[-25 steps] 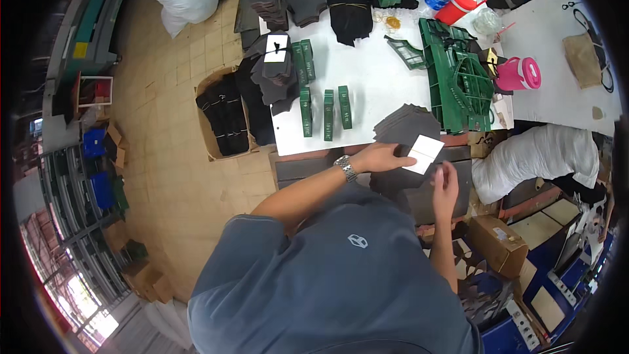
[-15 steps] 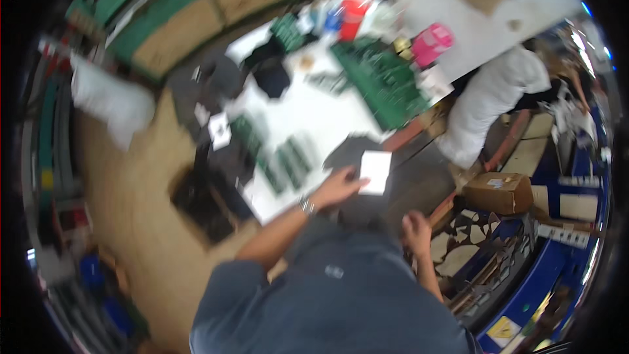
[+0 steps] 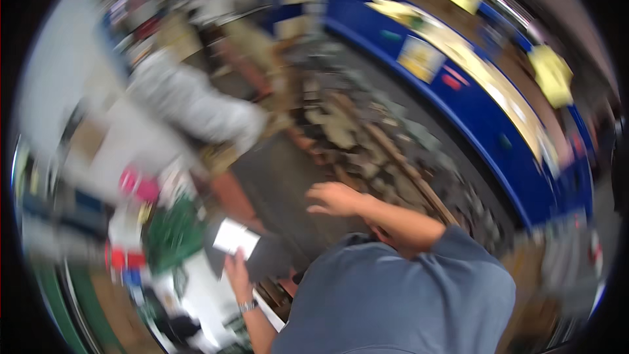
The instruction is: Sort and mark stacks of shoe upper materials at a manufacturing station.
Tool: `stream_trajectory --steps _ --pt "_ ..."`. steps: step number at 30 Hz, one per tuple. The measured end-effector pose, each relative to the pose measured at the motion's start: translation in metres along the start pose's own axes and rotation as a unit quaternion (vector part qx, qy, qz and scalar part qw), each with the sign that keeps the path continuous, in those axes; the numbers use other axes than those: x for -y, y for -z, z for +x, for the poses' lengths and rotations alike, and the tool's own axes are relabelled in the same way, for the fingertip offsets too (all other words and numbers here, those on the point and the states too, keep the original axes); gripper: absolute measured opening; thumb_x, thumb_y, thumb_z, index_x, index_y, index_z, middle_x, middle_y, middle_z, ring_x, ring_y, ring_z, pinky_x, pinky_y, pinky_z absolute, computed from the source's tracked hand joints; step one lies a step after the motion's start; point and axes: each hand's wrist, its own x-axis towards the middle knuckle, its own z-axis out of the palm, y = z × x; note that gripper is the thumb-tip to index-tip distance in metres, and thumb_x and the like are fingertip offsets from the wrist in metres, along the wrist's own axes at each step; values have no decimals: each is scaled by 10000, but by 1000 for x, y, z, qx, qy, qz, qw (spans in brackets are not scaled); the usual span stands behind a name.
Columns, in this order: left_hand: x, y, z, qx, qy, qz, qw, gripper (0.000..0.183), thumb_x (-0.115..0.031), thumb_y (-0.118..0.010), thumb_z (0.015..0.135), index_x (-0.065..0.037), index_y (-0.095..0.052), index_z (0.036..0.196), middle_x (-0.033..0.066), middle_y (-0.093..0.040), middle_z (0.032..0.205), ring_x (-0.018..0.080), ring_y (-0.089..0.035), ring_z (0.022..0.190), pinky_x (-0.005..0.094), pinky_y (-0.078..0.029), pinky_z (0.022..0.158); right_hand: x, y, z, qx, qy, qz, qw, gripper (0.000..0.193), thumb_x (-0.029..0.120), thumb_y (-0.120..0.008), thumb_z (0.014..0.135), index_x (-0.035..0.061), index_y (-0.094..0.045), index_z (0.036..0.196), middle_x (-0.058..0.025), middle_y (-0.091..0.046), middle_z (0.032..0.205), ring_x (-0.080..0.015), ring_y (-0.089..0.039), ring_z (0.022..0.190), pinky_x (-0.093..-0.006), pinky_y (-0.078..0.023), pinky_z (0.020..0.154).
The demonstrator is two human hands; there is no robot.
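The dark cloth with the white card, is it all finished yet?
Not yet. The left hand holds the dark cloth with the white card on it, so it is not put down. The right hand is open and empty, stretched out sideways. Green things nearby may be done; it is too blurred to tell.

card (image 3: 236, 237) on cloth (image 3: 268, 259), beside table (image 3: 208, 295)

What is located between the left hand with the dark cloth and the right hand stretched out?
In the head view, only blurred dark floor lies between the left hand, holding the dark cloth with its white card, and the right hand.
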Motion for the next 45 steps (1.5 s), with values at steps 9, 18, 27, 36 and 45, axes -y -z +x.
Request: stream_trajectory --steps 9,18,27,36,45 --pt "-30 -181 15 173 20 48 984 444 -244 -581 1062 61 -499 1375 135 -594 1320 204 -573 1158 352 -457 1006 -101 302 -251 -286 -374 -314 824 188 217 -703 897 89 -716 1035 -147 -707 969 -353 -693 921 -451 -568 804" --pt "-15 -413 20 409 60 218 884 442 -206 -655 1004 70 -538 1329 88 -656 1193 157 -614 1062 313 -477 948 -339 475 -494 -236 -537 -422 691 302 179 -523 965 81 -714 1177 -188 -699 1221 -368 -660 1150 -454 -533 953" --pt "48 -553 -29 523 203 140 816 590 -221 -704 987 89 -463 1427 137 -685 1273 158 -650 1141 299 -510 974 -390 531 -536 -59 -424 -489 760 351 -9 -537 863 62 -681 1175 -189 -686 1164 -404 -619 1130 -470 -501 929" --pt "99 -538 -25 463 184 219 839 706 -400 -740 934 129 -535 1354 147 -718 1193 138 -665 1070 286 -518 924 -199 297 -330 -482 -233 153 831 150 72 -622 1008 -46 -645 1098 -190 -739 978 -215 -740 927 -307 -596 780" --pt "109 -545 -27 411 173 289 847 948 -608 -711 883 176 -511 1376 258 -691 1220 240 -682 1107 321 -514 966 -246 103 -275 -431 -250 479 723 162 13 -708 945 -42 -666 1091 -88 -732 969 -130 -707 896 -236 -556 793"
